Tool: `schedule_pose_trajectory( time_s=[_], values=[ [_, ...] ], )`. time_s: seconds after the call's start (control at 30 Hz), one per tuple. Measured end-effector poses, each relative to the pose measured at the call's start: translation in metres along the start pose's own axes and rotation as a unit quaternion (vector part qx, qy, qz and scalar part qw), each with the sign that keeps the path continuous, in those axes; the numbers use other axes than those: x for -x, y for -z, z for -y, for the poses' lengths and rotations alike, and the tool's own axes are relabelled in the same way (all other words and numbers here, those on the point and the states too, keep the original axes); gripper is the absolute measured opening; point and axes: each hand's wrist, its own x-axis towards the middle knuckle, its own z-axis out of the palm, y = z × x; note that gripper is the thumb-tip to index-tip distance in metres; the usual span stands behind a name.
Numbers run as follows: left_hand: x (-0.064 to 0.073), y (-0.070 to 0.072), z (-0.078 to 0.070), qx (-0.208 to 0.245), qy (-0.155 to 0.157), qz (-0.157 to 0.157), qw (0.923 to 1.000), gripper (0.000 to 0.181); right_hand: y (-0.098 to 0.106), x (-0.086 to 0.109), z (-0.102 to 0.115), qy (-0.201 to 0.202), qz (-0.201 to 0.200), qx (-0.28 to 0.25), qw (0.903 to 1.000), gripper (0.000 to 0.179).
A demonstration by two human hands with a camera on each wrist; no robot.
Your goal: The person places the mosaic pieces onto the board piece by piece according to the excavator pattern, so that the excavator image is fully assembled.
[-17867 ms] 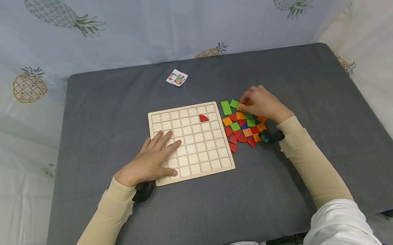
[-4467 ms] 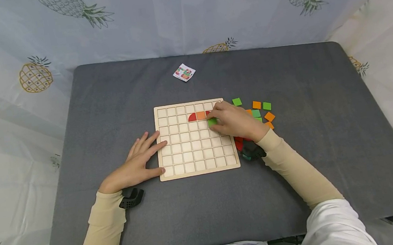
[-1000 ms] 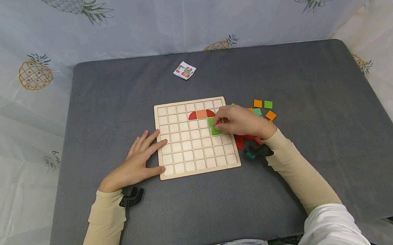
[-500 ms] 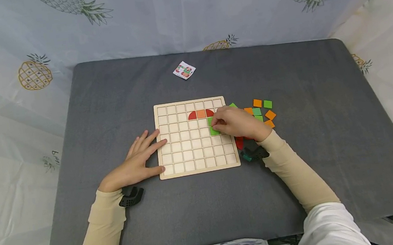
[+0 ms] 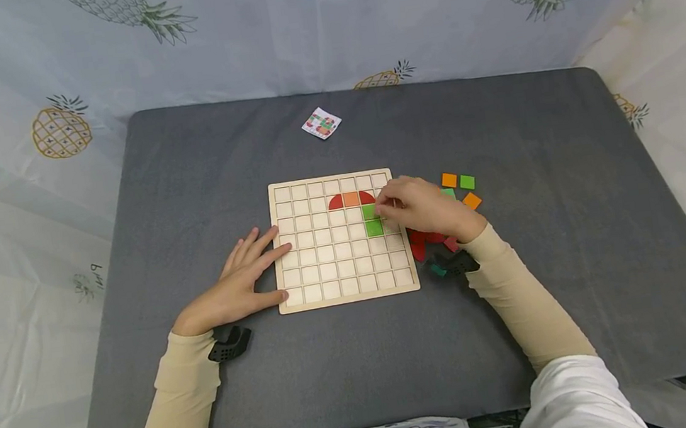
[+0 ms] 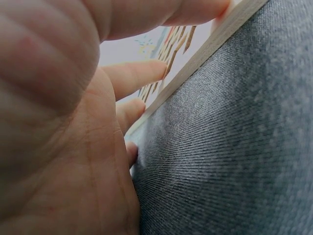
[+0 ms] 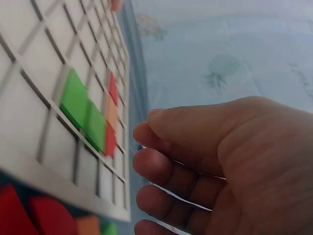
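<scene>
A wooden grid board (image 5: 328, 273) lies flat on the table. In its upper right part, a row holds a red quarter-circle piece (image 5: 335, 203), an orange square (image 5: 350, 199) and a second red quarter-circle (image 5: 367, 197). Below that row sit an upper green square (image 5: 369, 211) and a lower green square (image 5: 373, 228), each lying in a cell. My left hand (image 5: 230, 292) rests spread, fingertips touching the board's left edge. Over the right edge hovers my right hand (image 5: 426, 209), fingers loosely bent; the right wrist view shows nothing held in them.
Right of the board lie loose pieces, partly hidden by my right hand: red ones (image 5: 418, 251), an orange square (image 5: 472, 200) and a green square (image 5: 467, 182) among them. A small patterned card (image 5: 322, 124) lies behind the board on the grey table (image 5: 195, 161).
Over the last second my right hand has settled the lower green square into its cell, let go and drawn back right. Earlier, only one red piece lay on the board. My left hand stays put lately.
</scene>
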Motion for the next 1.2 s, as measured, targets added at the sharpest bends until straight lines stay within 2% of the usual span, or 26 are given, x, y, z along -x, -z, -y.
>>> schedule_pose_trajectory(
  time_s=[0.13,0.27,0.37,0.53,0.7,0.87,0.97,1.1,1.2],
  values=[
    [0.000,-0.001,0.000,-0.002,-0.003,-0.002,1.0000,0.081,0.015,0.007,-0.009,-0.030,-0.036,0.004,0.9989,0.017],
    [0.001,-0.001,0.000,0.001,-0.004,-0.003,1.0000,0.079,0.023,0.010,-0.016,-0.068,-0.058,0.029,0.9955,0.022],
    [0.001,-0.001,0.000,0.005,-0.005,-0.002,1.0000,0.079,0.023,0.009,-0.022,-0.092,-0.056,0.055,0.9927,0.025],
    [0.002,-0.001,0.001,0.009,-0.010,-0.001,0.9999,0.078,0.016,0.006,-0.032,-0.093,-0.033,0.091,0.9910,0.032],
    [0.001,-0.001,0.000,0.008,-0.010,-0.002,0.9999,0.078,0.013,0.005,-0.036,-0.104,-0.024,0.090,0.9902,0.032],
    [0.001,-0.001,0.000,0.003,-0.006,-0.002,1.0000,0.079,0.015,0.004,-0.036,-0.137,-0.028,0.102,0.9850,0.027],
    [0.001,0.000,-0.001,0.003,-0.006,-0.001,1.0000,0.079,0.018,0.005,-0.036,-0.143,-0.047,0.108,0.9827,0.023],
    [0.001,0.000,-0.001,0.004,-0.004,-0.002,1.0000,0.079,0.021,0.006,-0.030,-0.133,-0.083,0.070,0.9852,0.018],
    [0.002,0.000,0.000,0.002,-0.003,-0.002,1.0000,0.079,0.017,0.004,-0.020,-0.096,-0.093,0.013,0.9909,0.015]
  ],
)
